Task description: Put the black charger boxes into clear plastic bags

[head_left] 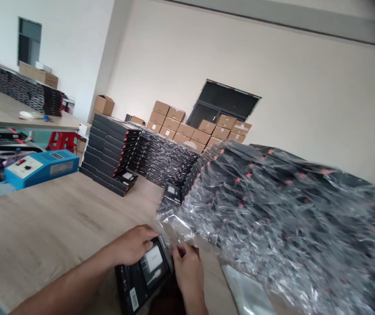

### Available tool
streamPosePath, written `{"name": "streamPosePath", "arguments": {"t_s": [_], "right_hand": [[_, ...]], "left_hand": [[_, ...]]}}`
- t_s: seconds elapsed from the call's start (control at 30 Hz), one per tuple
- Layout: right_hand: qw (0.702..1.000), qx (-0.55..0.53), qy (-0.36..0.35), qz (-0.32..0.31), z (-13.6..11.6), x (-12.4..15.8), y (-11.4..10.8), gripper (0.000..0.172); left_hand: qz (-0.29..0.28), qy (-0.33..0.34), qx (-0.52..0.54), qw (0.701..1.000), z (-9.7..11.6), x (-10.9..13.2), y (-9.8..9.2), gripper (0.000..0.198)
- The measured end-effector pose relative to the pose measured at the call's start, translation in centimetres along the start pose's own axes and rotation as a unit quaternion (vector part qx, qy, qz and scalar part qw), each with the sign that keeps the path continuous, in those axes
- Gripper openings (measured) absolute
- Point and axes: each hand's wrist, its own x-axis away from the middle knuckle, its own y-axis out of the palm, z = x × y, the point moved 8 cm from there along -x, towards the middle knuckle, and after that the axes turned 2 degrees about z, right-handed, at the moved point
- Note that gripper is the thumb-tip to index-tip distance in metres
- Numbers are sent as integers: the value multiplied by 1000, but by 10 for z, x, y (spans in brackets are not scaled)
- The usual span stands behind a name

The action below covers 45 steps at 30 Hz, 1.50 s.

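A flat black retail box (128,280), with a clear window showing a white device and a cable, is tilted near the front edge of the wooden table. My left hand (136,245) grips its upper left side, thumb on the front face. At the box's upper right edge, my right hand (187,267) has its fingers pinched together on a clear plastic bag (177,225). The bag spreads out just beyond the fingers. Whether the box's end is inside the bag, I cannot tell. Flat clear plastic bags (248,288) lie to the right of my right hand.
Bagged black boxes (272,210) are piled high along the right. Unbagged black boxes (108,148) are stacked at the far left of the table (43,227), near a blue machine (43,166). Brown cartons (177,124) stand by the back wall.
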Motion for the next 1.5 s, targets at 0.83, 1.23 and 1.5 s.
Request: {"name": "streamPosePath", "arguments": {"t_s": [0.83,1.23,1.5], "right_hand": [[993,-116,12,-14,1,0,2,19],[964,-245,38,-99,-7,6,18,24],[978,-199,-16,-67,-11,6,16,11]], "left_hand": [[-112,-83,226,964,-22,0,4,33],[-101,-101,139,980,-34,3,3,40],[-96,-104,149,979,-34,2,0,43]]}}
